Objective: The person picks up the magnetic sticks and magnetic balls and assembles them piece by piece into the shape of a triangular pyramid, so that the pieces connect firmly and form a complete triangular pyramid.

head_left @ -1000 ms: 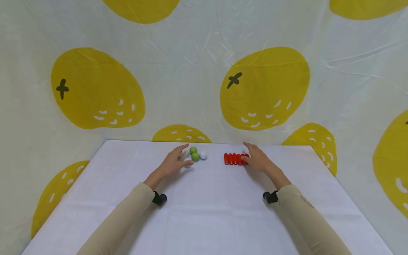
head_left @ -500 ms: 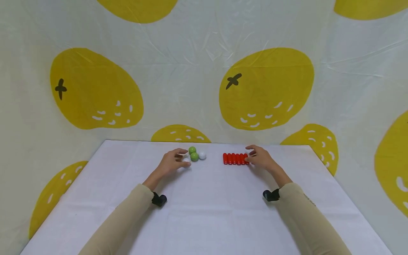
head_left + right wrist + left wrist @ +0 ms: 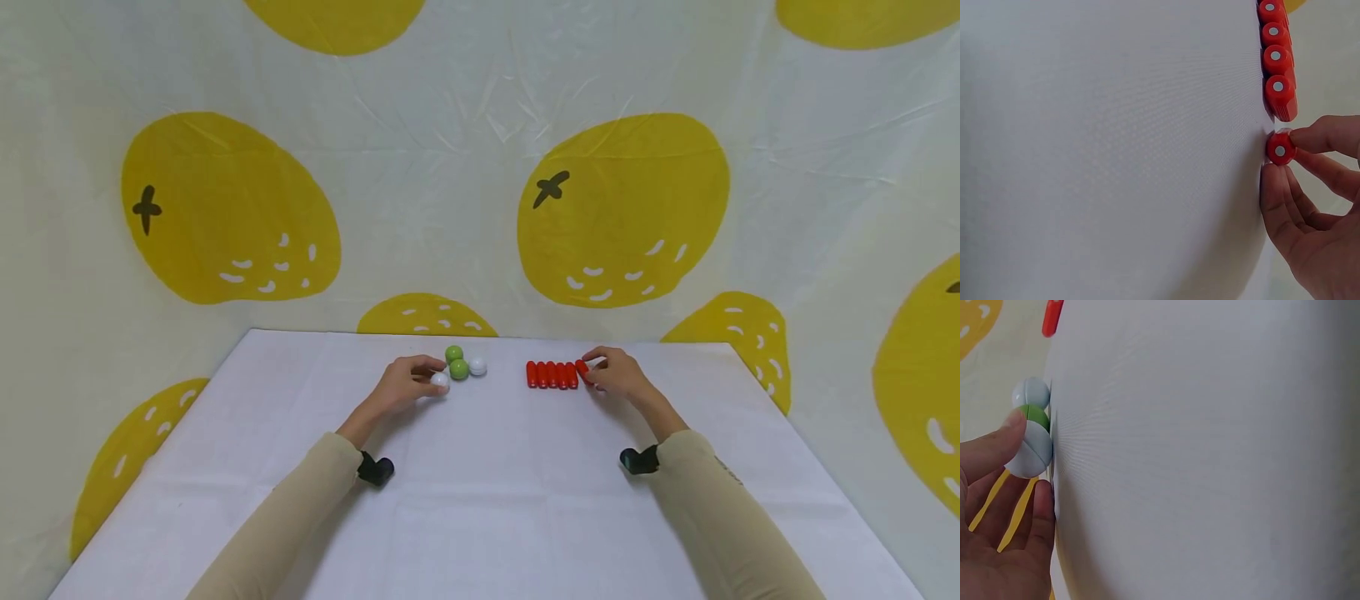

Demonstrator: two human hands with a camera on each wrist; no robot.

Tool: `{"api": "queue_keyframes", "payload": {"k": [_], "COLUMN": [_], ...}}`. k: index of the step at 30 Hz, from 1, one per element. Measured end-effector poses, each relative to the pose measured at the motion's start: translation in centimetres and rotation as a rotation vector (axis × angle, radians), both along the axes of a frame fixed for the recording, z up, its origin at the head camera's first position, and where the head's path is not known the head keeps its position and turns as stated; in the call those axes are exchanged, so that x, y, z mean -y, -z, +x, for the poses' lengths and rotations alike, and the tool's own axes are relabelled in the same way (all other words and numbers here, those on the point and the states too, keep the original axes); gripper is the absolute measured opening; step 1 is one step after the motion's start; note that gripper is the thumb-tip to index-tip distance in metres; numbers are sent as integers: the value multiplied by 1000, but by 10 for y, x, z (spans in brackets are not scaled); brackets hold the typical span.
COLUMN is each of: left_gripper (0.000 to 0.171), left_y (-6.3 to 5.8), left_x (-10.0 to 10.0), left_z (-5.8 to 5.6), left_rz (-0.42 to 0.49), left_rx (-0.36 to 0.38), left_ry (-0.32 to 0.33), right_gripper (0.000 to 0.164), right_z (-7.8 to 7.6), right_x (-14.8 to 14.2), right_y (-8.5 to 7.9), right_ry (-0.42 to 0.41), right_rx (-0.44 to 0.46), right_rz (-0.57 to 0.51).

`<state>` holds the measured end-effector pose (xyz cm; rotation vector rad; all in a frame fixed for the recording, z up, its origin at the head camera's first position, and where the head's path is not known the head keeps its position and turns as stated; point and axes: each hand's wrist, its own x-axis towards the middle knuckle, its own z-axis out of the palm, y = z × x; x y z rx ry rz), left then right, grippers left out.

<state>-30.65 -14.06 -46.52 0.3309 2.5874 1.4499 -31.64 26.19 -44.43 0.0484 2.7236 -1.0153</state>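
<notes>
My left hand (image 3: 400,386) pinches a white ball (image 3: 440,381) with a seam round it, near the back of the table. In the left wrist view the thumb presses on this ball (image 3: 1030,450), the other fingers curving below. Just beyond it sit two green balls (image 3: 458,369) and a second white ball (image 3: 477,367). To the right, my right hand (image 3: 619,375) pinches a red round-ended stick (image 3: 583,372), tilted and parted from a row of several like red sticks (image 3: 552,375). The right wrist view shows a pale dot on the held stick's end (image 3: 1280,150).
A white cloth covers the table (image 3: 480,500). Behind it hangs a pale curtain (image 3: 427,208) printed with large yellow fruit. Black wrist cameras sit on both forearms, below the beige sleeves (image 3: 300,508).
Both hands have closed from spread fingers to a pinch, the left on the white ball, the right on the end red stick. That stick has tilted and come away from the row.
</notes>
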Motion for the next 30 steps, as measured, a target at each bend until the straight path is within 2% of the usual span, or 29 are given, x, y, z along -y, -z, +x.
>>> {"api": "queue_keyframes", "payload": {"k": [12, 20, 30], "left_gripper": [37, 36, 35], "left_y": [1, 1, 3], "left_x": [2, 1, 2], "left_z": [-2, -1, -1], "left_rz": [-31, -28, -16], "left_rx": [-11, 0, 12], "left_ry": [10, -6, -45], "right_gripper": [45, 44, 44], "right_z": [-1, -2, -2], "right_x": [4, 8, 3], "right_y": [-1, -2, 0], "right_ry": [36, 50, 67], "right_rx": [-14, -28, -15], "right_rz": [32, 95, 73]}}
